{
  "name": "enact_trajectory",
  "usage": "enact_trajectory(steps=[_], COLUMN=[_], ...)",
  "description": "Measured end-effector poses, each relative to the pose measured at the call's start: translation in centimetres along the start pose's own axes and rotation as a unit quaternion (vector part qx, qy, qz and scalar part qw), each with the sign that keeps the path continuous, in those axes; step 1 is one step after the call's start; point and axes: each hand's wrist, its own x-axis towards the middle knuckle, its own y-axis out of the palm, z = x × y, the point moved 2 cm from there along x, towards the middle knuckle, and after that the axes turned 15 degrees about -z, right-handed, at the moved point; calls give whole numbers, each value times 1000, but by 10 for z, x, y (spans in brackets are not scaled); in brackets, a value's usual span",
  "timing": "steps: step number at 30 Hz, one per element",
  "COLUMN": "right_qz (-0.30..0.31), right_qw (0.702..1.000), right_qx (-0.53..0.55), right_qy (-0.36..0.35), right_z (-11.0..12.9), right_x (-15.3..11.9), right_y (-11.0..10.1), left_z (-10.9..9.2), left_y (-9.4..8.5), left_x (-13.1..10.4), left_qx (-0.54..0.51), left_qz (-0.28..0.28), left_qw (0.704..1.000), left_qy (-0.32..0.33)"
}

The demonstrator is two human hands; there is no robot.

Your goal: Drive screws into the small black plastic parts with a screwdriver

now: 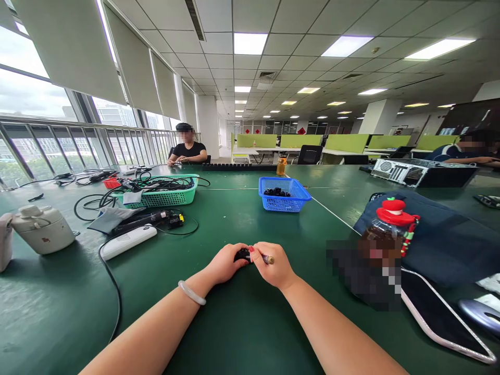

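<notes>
no legible txt, no readable nos., labels or brands

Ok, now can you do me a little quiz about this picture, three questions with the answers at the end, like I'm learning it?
1. What is in the blue basket?
A) a phone
B) small black pieces
C) a red-lidded bottle

2. True or false: the pale bangle is on the left arm.

3. Fill in the missing word: the pen-like tool with the gold-coloured end is held in the ____ hand.

Key:
1. B, small black pieces.
2. True.
3. Right: the right hand holds it.
</notes>
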Motion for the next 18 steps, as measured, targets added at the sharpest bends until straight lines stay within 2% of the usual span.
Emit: enact_trajectory(steps=[2, 5, 8, 10, 13, 16, 18], right_qz=[26, 54, 49, 35, 5, -41, -84], right_qw=[998, 983, 958, 953, 973, 997, 995], right_qx=[-26, -66, -89, -85, -61, -12, 34], right_qy=[-45, -163, -268, -287, -222, -69, 41], right_z=[1, 9, 15, 15, 10, 0, -7], right_x=[-1, -4, -7, -8, -6, -4, -2], right_y=[3, 11, 17, 17, 12, 5, 3], left_z=[1, 4, 7, 8, 6, 4, 5], left_y=[0, 2, 3, 3, 1, 0, -1], left_x=[0, 0, 1, 1, 0, 1, 1], left_qx=[0, -6, -12, -18, -36, -36, -26], left_qz=[-2, 2, 1, -2, -3, -4, -2], left_qw=[1000, 1000, 1000, 1000, 999, 999, 999], left_qy=[0, 10, 11, -7, -32, -41, -39])
